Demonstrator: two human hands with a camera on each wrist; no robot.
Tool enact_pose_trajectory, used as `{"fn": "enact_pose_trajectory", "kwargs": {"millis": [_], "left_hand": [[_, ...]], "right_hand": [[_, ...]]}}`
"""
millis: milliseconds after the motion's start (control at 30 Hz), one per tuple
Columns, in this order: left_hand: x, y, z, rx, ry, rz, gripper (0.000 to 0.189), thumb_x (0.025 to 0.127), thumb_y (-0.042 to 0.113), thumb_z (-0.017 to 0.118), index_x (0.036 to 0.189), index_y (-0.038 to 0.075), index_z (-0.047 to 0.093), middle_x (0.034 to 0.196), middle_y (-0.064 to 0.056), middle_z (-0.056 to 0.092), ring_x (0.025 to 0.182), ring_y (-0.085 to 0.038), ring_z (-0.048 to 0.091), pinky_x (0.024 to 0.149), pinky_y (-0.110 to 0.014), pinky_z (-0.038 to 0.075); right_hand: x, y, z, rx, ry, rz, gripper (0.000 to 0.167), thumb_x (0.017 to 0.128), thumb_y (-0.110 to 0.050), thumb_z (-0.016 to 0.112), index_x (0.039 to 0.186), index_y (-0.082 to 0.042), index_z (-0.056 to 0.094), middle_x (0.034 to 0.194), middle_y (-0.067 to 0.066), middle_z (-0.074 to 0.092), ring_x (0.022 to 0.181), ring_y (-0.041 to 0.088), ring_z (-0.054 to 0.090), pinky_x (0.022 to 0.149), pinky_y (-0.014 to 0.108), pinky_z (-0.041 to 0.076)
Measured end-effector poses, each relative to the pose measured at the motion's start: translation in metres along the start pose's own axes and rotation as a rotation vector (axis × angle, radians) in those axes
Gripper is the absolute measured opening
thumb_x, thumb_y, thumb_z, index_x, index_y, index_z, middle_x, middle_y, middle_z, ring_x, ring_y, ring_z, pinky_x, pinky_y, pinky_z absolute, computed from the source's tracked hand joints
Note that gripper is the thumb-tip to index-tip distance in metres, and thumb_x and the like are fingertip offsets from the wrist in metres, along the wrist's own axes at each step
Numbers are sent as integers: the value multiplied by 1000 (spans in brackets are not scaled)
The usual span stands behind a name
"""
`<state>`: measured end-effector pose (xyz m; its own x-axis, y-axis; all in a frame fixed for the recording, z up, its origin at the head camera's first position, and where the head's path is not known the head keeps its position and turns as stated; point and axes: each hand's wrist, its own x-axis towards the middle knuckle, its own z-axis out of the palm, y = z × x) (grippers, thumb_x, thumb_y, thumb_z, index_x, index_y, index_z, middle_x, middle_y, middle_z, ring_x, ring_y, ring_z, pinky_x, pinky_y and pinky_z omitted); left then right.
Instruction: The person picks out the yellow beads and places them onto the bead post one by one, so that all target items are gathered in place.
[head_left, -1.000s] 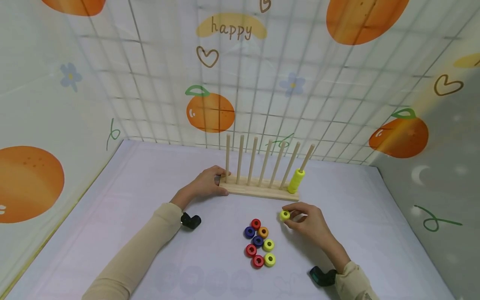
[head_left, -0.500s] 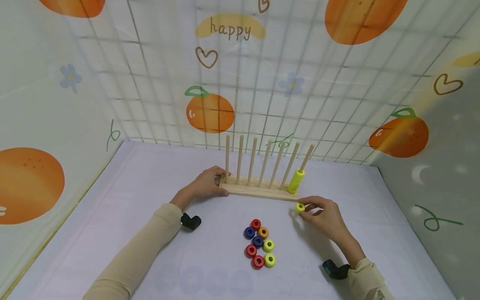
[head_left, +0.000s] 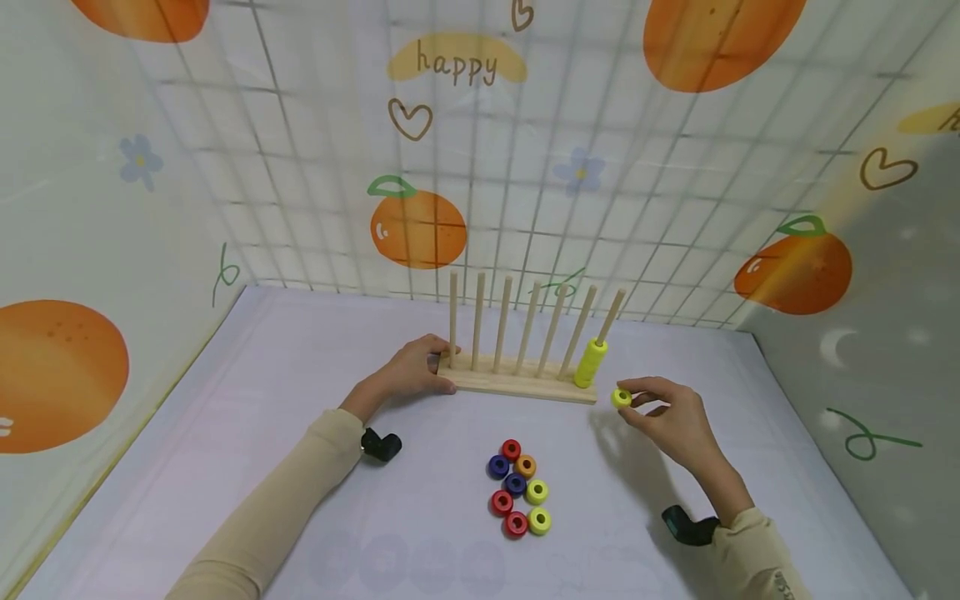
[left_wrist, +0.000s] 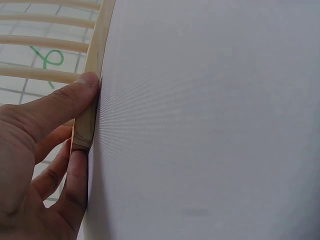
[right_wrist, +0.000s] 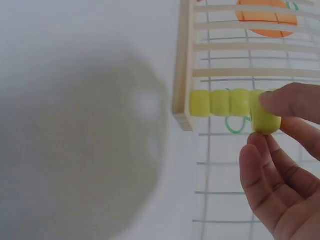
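A wooden peg rack (head_left: 517, 386) with a row of upright pegs stands at the back of the table. My left hand (head_left: 408, 368) grips its left end, thumb on the base (left_wrist: 89, 112) and fingers curled at the end. Several yellow beads (head_left: 590, 367) are stacked on the rightmost peg. Just right of the rack, my right hand (head_left: 675, 421) pinches another yellow bead (head_left: 617, 403) between thumb and fingers, above the table. In the right wrist view this held bead (right_wrist: 266, 122) overlaps the outer part of the stack (right_wrist: 220, 104).
In front of the rack lies a loose group of beads: red (head_left: 515, 533), blue (head_left: 493, 475), orange (head_left: 530, 473) and yellow (head_left: 540, 531). A white curtain (head_left: 315, 192) with fruit prints and a grid behind it closes off the back.
My right hand has carried the pinched yellow bead rightward and away from me, from near the loose beads to beside the rack's right end. My left hand has stayed on the rack.
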<state>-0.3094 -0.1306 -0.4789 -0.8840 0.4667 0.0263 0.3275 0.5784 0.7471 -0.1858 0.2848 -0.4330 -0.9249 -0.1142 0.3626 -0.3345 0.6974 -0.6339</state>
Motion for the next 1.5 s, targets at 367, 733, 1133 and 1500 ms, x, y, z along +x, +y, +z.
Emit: {"fn": "enact_pose_trajectory", "kwargs": {"millis": [367, 733, 1133, 1500], "left_hand": [[-1, 3, -1, 19, -2, 4, 65, 75, 26, 90, 131, 9, 64, 130, -5, 56, 128, -26, 47, 108, -46, 36], [-1, 1, -1, 40, 0, 8, 64, 75, 27, 90, 131, 12, 64, 128, -4, 57, 124, -24, 49, 106, -45, 37], [-1, -1, 0, 58, -5, 4, 66, 76, 30, 90, 132, 10, 63, 130, -6, 56, 127, -27, 48, 108, -47, 35], [-1, 2, -1, 52, -2, 18, 65, 76, 30, 90, 131, 9, 63, 129, -6, 57, 125, -27, 49, 107, -48, 36]], "right_hand": [[13, -14, -19, -17, 61, -46, 33, 80, -2, 82, 112, -7, 75, 107, 8, 72, 86, 24, 66, 63, 18, 53], [26, -32, -32, -21, 121, -97, 34, 79, 1, 82, 112, -5, 75, 108, 9, 71, 84, 20, 65, 64, 12, 50], [40, -50, -44, -22, 134, -121, 35, 81, 0, 81, 115, -4, 74, 109, 10, 70, 86, 17, 63, 67, 11, 49], [54, -61, -54, -9, 178, -154, 35, 82, 0, 80, 116, -4, 74, 108, 9, 70, 85, 8, 62, 68, 10, 49]]}}
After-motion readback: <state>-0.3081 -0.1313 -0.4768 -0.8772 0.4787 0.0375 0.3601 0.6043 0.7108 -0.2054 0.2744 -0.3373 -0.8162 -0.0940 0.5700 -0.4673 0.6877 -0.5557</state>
